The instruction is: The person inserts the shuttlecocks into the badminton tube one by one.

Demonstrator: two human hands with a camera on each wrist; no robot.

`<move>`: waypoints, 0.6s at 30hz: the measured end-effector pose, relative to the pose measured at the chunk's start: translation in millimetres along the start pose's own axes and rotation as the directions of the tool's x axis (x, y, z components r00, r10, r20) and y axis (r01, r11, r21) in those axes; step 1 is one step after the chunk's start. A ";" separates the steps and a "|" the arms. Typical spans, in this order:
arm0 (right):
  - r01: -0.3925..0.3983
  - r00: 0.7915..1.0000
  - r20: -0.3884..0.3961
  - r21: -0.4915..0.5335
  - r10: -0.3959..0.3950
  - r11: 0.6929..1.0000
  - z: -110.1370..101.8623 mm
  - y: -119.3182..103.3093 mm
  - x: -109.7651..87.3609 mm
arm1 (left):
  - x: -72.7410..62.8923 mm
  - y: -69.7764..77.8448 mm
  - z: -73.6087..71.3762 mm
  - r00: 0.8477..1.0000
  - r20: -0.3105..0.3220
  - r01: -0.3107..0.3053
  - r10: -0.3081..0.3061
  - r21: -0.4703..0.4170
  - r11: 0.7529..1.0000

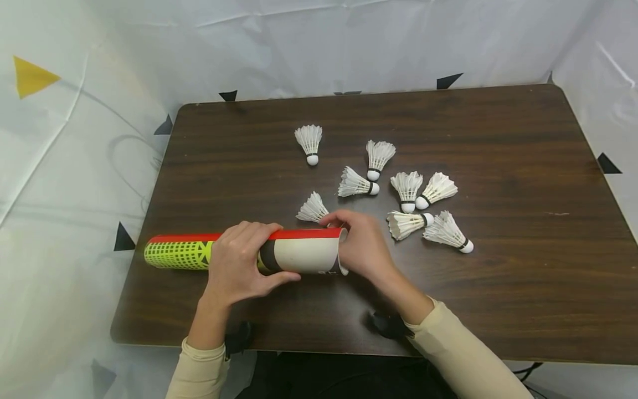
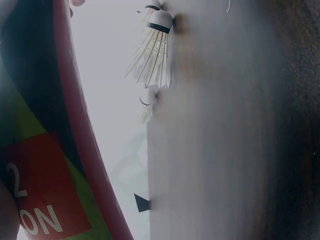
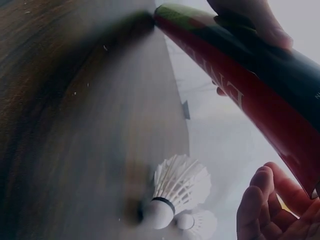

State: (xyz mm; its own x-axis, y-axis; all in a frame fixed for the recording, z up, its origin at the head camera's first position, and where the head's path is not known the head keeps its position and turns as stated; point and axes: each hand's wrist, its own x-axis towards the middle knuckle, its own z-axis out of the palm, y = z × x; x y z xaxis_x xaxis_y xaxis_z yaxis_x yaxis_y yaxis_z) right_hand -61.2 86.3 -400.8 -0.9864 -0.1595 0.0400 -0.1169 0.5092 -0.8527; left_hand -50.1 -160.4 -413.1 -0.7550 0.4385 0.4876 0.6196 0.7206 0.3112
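Note:
A long shuttlecock tube, yellow-green at one end and red, white and black elsewhere, lies sideways over the front of the table. My left hand grips it around the middle from above. At the tube's right end, my right hand has its fingers at the open rim, curled in the right wrist view. Whether those fingers pinch something inside the mouth I cannot tell. Just behind the tube lies a white feather shuttlecock, partly hidden by the right fingertips and tube. The left wrist view shows the tube's printed side close up.
Several more shuttlecocks lie on the dark wooden table: one at the back, two near the middle, including this one, and a cluster to the right with this shuttlecock. White sheeting surrounds the table.

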 end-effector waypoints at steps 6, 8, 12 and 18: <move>-0.008 0.999 0.031 -0.021 0.009 1.000 0.6 -3.0 3.1 | 0.2 0.4 0.3 1.000 -0.003 -0.002 0.002 0.000 1.000; -0.011 0.999 0.039 -0.024 0.012 1.000 -0.2 -4.0 3.2 | 0.2 0.5 0.2 1.000 -0.002 -0.002 0.002 0.001 1.000; -0.046 0.997 0.059 -0.013 0.047 0.999 -3.7 -6.1 2.4 | 0.6 0.4 -0.2 1.000 -0.002 -0.002 0.002 0.008 1.000; -0.090 0.994 0.068 0.026 0.088 0.996 -16.5 -6.3 -3.1 | 1.7 0.2 -0.8 1.000 -0.007 -0.003 0.003 0.007 1.000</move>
State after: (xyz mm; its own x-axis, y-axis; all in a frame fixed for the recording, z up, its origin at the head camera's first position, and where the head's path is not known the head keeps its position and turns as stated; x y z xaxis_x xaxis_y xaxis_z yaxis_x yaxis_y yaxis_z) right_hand -59.4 97.5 -387.0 -0.9826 -0.1713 -0.0713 -0.0241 0.4990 -0.8663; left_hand -51.1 -160.0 -411.6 -0.7515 0.4374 0.4939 0.6204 0.7232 0.3036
